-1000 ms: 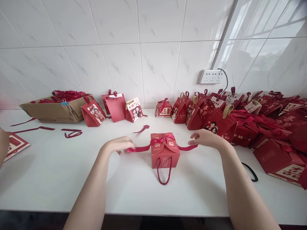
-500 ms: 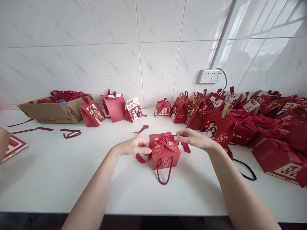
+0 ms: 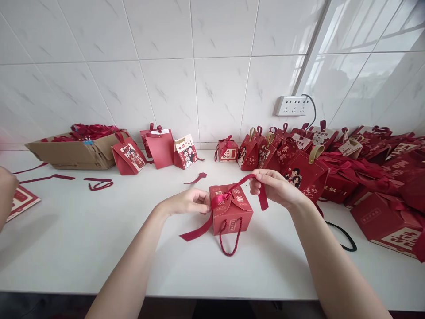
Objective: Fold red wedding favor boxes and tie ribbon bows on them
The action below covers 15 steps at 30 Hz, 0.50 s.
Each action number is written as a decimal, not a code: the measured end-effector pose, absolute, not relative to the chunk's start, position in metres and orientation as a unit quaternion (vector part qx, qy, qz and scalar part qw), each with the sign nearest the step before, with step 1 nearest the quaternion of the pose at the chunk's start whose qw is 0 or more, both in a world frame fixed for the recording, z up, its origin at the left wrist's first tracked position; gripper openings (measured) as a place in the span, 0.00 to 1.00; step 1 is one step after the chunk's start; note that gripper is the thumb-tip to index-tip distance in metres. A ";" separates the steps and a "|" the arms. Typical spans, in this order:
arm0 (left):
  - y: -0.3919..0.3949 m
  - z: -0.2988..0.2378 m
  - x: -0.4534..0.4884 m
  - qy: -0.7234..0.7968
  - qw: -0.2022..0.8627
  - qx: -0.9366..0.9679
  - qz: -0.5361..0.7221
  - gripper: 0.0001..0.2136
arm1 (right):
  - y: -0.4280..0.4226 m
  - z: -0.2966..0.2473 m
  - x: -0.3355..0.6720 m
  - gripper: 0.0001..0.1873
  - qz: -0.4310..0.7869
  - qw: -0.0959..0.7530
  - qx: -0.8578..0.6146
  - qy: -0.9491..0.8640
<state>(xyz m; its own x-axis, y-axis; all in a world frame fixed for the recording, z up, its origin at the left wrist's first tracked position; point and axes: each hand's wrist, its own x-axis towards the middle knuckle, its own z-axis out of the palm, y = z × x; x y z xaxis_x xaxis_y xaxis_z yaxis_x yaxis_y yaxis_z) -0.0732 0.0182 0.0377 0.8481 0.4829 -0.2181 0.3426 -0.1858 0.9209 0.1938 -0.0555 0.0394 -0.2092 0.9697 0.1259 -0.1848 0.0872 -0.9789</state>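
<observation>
A red gift box with gold characters stands upright on the white table, its twisted cord handle hanging down the front. Across its lid runs a dark red ribbon, knotted at the top. My right hand pinches the ribbon's right end, pulled up and out to the right, with a short tail hanging below the fingers. At the box's left edge, my left hand is curled, fingertips pressed against the side. The ribbon's left tail lies loose below it, slanting toward the table.
A cardboard box of ribbons stands at the back left. Folded red gift bags and a small gift box line the wall. Many finished bags and boxes crowd the right. Another person's hand shows at the left edge.
My right hand has moved up and right, drawing the ribbon end away from the lid. The left ribbon tail has straightened out, and the gift box has shifted slightly right.
</observation>
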 end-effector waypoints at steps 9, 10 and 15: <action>0.018 0.039 -0.073 0.315 0.577 0.753 0.013 0.16 | -0.058 0.045 0.192 0.15 0.569 0.578 -0.339 -0.478; 0.018 0.038 -0.073 0.312 0.579 0.753 -0.007 0.16 | -0.058 0.046 0.192 0.15 0.569 0.585 -0.336 -0.471; 0.017 0.038 -0.071 0.290 0.565 0.770 -0.061 0.12 | -0.060 0.047 0.193 0.12 0.562 0.620 -0.320 -0.445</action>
<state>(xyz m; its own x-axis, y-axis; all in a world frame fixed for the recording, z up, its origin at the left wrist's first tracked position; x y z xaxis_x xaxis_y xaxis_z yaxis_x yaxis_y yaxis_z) -0.0712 0.0174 0.0381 0.8243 0.3777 -0.4217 0.5156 -0.1932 0.8348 0.1934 -0.0598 0.0474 -0.0265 0.9813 0.1909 -0.4115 0.1633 -0.8967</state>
